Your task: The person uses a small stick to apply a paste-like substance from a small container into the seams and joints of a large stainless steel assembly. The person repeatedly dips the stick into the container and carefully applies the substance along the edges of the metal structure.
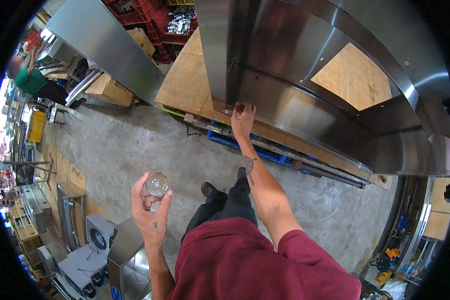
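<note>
My left hand point(147, 202) is closed around a small round clear cup point(157, 185), thumb on one side and fingers on the other. Small shiny bits seem to lie inside it, too tiny to name. My right hand point(243, 120) reaches forward to the near lower corner of a large stainless steel cabinet shell point(295, 107). Its fingers are curled together against the steel edge; whatever they pinch, if anything, is hidden. The shell lies on a wooden board point(185, 77) and has a large rectangular opening with small holes nearby.
Blue pallets point(255, 150) sit under the board. A tall steel panel point(105, 40) stands at the far left, with red crates point(157, 30) behind. Grey boxy units point(82, 267) are at lower left. A person in a green top point(29, 79) works far left. Concrete floor point(130, 135) lies between.
</note>
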A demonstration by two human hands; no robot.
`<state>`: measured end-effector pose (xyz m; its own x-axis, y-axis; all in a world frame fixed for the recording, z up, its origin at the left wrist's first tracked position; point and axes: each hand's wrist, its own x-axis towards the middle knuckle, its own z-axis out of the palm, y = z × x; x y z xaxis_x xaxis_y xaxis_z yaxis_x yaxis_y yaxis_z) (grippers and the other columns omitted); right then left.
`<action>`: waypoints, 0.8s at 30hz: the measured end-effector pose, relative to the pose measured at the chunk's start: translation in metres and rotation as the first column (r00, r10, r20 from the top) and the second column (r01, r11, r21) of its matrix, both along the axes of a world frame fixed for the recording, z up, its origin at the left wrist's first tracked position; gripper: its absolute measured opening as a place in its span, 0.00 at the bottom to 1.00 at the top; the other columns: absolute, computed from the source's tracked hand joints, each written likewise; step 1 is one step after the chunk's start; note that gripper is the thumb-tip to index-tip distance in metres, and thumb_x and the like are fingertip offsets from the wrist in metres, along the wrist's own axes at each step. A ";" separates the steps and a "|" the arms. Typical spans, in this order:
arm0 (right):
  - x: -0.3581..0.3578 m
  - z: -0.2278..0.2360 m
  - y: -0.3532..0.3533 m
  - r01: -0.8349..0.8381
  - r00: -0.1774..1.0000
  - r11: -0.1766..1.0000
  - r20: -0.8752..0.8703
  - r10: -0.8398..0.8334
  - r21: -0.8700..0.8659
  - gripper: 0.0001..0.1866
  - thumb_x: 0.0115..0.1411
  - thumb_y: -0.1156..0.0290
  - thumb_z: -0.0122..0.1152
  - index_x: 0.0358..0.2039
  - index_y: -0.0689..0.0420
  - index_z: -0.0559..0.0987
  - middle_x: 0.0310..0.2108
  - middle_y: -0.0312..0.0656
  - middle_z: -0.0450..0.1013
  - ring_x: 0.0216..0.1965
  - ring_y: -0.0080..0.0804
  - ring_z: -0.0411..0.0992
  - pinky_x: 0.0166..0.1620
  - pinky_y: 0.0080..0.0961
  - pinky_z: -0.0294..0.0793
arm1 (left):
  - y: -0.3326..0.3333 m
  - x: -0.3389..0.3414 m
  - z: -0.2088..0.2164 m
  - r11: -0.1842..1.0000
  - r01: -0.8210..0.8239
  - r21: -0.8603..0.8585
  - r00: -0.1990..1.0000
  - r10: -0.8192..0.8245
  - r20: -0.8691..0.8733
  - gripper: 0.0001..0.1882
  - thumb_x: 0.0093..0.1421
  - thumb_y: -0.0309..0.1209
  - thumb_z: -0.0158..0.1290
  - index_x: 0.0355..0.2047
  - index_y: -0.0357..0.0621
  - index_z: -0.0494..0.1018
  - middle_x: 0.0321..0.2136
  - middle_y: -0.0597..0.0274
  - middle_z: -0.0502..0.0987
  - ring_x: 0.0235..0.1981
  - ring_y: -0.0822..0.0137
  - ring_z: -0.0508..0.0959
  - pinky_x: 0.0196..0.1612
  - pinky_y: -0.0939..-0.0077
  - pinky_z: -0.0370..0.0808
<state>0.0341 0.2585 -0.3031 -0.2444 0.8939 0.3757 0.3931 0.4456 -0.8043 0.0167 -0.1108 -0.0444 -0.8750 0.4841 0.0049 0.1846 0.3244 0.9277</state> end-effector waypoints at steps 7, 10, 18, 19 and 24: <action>0.004 0.002 -0.002 -0.031 0.999 0.999 0.041 0.030 0.017 0.10 0.71 0.75 0.68 0.42 0.69 0.77 0.41 0.57 0.77 0.55 0.62 0.73 0.56 0.59 0.75 | 0.001 0.000 0.003 1.000 -0.004 -0.001 1.000 0.004 -0.010 0.37 0.67 0.15 0.68 0.75 0.40 0.69 0.62 0.52 0.80 0.54 0.65 0.85 0.53 0.71 0.85; 0.003 0.004 -0.003 -0.033 0.999 0.999 0.014 0.034 -0.031 0.11 0.70 0.75 0.69 0.44 0.68 0.77 0.41 0.56 0.78 0.56 0.61 0.72 0.57 0.58 0.76 | -0.001 0.000 -0.001 1.000 -0.008 -0.005 1.000 0.008 -0.020 0.37 0.67 0.15 0.68 0.74 0.40 0.69 0.61 0.51 0.81 0.52 0.66 0.85 0.52 0.72 0.85; 0.005 -0.010 0.004 -0.058 0.998 0.998 0.037 0.058 0.001 0.12 0.68 0.75 0.71 0.44 0.68 0.77 0.47 0.58 0.77 0.56 0.62 0.71 0.57 0.58 0.76 | -0.001 -0.001 -0.001 1.000 -0.011 0.013 1.000 0.011 -0.015 0.37 0.67 0.14 0.68 0.74 0.39 0.69 0.58 0.52 0.82 0.50 0.68 0.86 0.52 0.72 0.85; 0.004 -0.009 0.004 -0.057 0.998 0.998 0.035 0.057 -0.017 0.12 0.68 0.75 0.72 0.45 0.68 0.78 0.47 0.58 0.77 0.55 0.61 0.72 0.58 0.58 0.75 | -0.001 -0.001 -0.001 1.000 -0.014 0.015 1.000 0.014 -0.020 0.37 0.67 0.14 0.68 0.74 0.39 0.69 0.58 0.52 0.82 0.50 0.68 0.86 0.52 0.72 0.85; 0.014 -0.018 0.012 -0.027 0.992 1.000 0.122 0.026 0.001 0.12 0.70 0.73 0.71 0.46 0.68 0.78 0.49 0.57 0.77 0.51 0.60 0.74 0.60 0.54 0.74 | 0.000 -0.005 0.001 1.000 -0.008 0.024 1.000 0.008 -0.019 0.37 0.65 0.14 0.69 0.73 0.39 0.70 0.62 0.53 0.80 0.51 0.67 0.86 0.51 0.73 0.86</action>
